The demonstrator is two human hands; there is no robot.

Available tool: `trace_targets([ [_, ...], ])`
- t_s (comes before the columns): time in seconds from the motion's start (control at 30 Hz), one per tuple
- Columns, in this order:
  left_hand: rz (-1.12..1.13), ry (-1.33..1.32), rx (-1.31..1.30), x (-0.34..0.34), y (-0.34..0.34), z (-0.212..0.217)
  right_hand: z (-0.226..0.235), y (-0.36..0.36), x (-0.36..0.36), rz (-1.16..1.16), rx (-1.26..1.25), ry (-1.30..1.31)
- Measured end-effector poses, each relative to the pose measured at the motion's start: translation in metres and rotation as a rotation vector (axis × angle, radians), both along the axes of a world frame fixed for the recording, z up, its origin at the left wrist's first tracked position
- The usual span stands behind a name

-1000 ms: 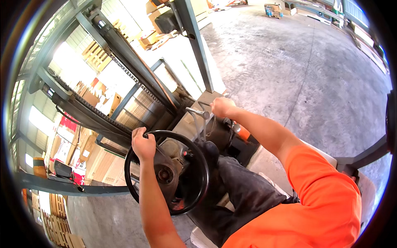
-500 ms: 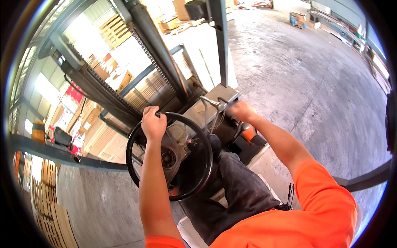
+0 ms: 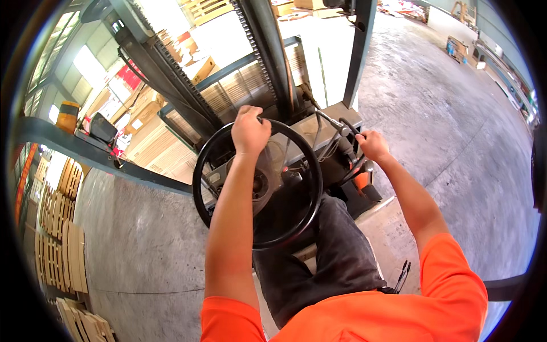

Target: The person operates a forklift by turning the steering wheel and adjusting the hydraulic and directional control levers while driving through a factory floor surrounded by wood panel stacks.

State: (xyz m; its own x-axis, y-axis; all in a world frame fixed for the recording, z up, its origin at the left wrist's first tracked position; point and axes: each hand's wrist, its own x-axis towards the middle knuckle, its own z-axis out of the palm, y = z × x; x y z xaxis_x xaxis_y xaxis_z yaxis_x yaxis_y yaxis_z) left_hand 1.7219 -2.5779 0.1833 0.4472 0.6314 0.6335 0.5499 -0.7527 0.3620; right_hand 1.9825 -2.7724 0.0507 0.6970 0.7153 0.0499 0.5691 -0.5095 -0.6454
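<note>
Wheel (image 3: 317, 185) sits farther right in view | left hand (image 3: 250, 131) grips its top; right hand (image 3: 374, 146), lever (image 3: 350, 125) | likely rigid, smooth; grasp rim (image 3: 198, 182)

Black steering wheel (image 3: 317, 182), orange shirt (image 3: 376, 316)

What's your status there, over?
Left hand gripping wheel near its top. Right hand on black lever. Mast ahead, hiding part of the view; cartons beyond.

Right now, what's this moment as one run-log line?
left hand: grips steering wheel | right hand: grips black lever | left side: wooden pallets
</note>
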Motion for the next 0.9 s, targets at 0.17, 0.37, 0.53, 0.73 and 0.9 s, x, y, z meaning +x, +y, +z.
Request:
trace_targets([
  [0.17, -0.061, -0.018, 0.065, -0.001, 0.0, 0.0, 0.003, 0.005, -0.002, -0.001, 0.002, -0.012],
  [0.37, -0.246, 0.023, 0.012, 0.028, -0.043, -0.017, -0.022, 0.009, 0.023, 0.057, 0.081, -0.027],
  [0.53, -0.518, 0.031, -0.036, -0.004, -0.131, -0.066, -0.011, 0.011, 0.01, 0.026, 0.119, 0.249],
  [0.73, -0.423, 0.016, 0.009, -0.146, -0.179, -0.079, -0.011, 0.012, 0.017, 0.064, 0.475, 0.474],
  [0.9, -0.446, 0.155, 0.161, -0.183, -0.15, -0.051, -0.069, -0.004, 0.014, 0.337, 0.06, 0.046],
])
